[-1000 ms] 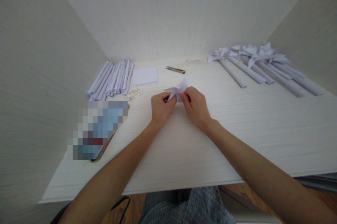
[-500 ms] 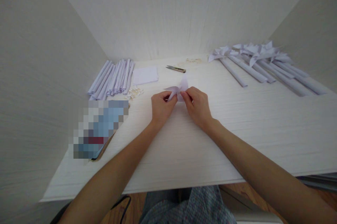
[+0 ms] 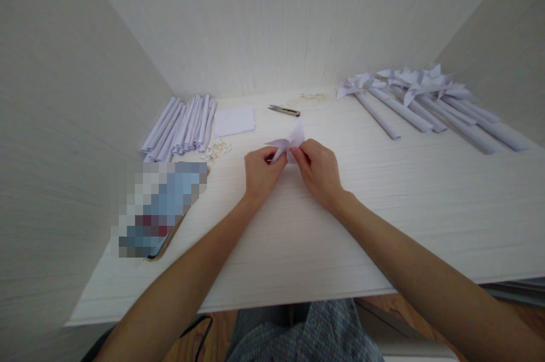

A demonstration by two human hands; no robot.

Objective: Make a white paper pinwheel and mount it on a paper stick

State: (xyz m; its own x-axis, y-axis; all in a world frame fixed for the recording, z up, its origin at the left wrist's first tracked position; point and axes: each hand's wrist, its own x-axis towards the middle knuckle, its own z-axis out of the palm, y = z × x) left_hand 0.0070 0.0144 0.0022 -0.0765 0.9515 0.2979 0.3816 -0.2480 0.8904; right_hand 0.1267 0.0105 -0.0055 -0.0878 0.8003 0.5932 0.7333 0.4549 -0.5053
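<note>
A white paper pinwheel is held up between both hands over the middle of the table. My left hand is closed on its left side, thumb and fingers pinching the folded paper. At the pinwheel's centre, the fingertips of my right hand press together on the paper. Anything small between those fingertips is hidden. Left of the hands lie a stack of white paper squares and a scatter of short cotton swab pieces.
Thread snips lie beyond the hands. Rolled paper sticks are piled at the back left, with a blurred-out phone in front. Several pinwheels on paper sticks rest at the back right. Walls enclose the table's back and sides.
The right hand's fingertips have shifted very slightly at the pinwheel's centre. Both hands keep their grip, and the other things on the table stay where they were.
</note>
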